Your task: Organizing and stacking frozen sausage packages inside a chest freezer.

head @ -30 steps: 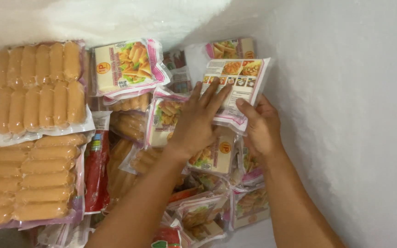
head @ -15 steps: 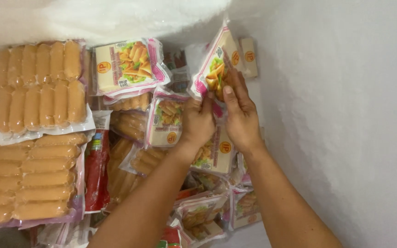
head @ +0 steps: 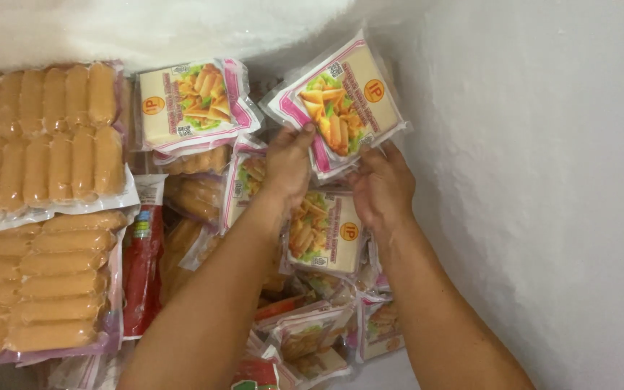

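Both hands hold one pink-edged spring-roll packet [head: 341, 108] by its lower edge — left hand [head: 288, 162] and right hand [head: 382, 189] each in a closed grip — up against the frosted white wall [head: 543, 180]. A matching packet [head: 193, 105] lies left, beside sausage packs [head: 48, 141].

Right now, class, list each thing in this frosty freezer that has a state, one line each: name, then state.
Pink-edged plastic pack of spring rolls: sealed, tilted, held by both hands.
Left hand: gripping the pack's lower left edge.
Right hand: gripping the pack's lower edge.
Clear pack of orange sausages: sealed, lying flat.
Red sachet: sealed, lying among packs.
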